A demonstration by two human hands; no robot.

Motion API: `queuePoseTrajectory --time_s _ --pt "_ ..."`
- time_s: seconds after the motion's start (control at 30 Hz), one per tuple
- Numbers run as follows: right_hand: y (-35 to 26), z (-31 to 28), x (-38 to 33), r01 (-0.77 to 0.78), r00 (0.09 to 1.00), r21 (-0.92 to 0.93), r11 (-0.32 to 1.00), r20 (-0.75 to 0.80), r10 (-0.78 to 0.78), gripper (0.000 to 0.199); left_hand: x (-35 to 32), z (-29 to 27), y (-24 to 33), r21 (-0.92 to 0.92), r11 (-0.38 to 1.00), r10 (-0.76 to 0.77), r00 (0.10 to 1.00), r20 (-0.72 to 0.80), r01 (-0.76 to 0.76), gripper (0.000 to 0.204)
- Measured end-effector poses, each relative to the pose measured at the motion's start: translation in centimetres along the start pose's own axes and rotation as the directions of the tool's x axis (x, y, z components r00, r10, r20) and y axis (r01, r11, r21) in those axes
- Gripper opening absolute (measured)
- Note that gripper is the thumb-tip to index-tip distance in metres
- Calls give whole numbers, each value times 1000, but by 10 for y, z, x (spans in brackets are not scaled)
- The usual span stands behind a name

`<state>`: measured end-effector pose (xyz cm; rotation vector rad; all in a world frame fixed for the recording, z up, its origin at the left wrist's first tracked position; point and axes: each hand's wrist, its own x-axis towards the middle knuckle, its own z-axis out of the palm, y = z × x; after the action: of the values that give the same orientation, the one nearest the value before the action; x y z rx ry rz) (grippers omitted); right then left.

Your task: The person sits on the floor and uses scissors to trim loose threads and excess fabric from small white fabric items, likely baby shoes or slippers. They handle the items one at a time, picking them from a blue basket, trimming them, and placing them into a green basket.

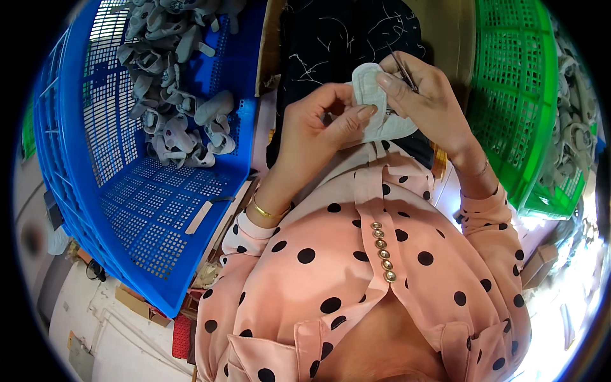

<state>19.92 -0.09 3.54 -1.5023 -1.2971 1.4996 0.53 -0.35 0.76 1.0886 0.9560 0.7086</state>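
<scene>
Pinching the white piece [368,88] over the lap, the left hand [315,124] grips its near edge, thumb on top and fingers bent beneath. The right hand [429,99] has its fingers closed around dark snips [403,71], its thumb pressed to the upper right of the piece. One end of the piece is rounded, with stitching along the rim; another white part of it spreads below, toward the shirt [305,235]. Whether the snips' blades touch it, I cannot tell.

Dark trousers [318,48] lie beyond the hands, strewn with pale thread [309,69]. A gold bangle [270,211] circles the left wrist. To the left stands a blue crate [137,245], grey shoes [167,132] heaped in its far part, and a pale strip [199,218] lying on its near part. To the right, near the right forearm, is a green crate [506,121], with more grey shoes [576,137] showing past its near wall. A red object [181,337] sits at the lower left, beside the shirt.
</scene>
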Motion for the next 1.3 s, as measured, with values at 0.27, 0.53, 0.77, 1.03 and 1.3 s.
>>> queuePoseTrajectory --time_s 0.27,0.53,0.77,1.03,1.3 --pt "-24 -7 -17 287 893 -533 796 -152 -423 40 2 4 17 404 820 481 871 -100 -406 15" --pt "-46 -6 -21 380 865 -477 792 -120 -486 16 9 12 35 691 275 848 507 153 -668 20" --pt "-32 -30 -18 224 951 195 955 168 -258 18 1 16 47 300 871 423 904 -58 -388 19" --pt "-5 -22 -18 422 854 -483 767 -71 -515 36 -2 4 34 -129 991 -52 998 -28 48 19" --pt "-21 -10 -29 289 764 -942 169 121 -634 46 -2 -3 36 -145 988 -69 996 -52 60 23"
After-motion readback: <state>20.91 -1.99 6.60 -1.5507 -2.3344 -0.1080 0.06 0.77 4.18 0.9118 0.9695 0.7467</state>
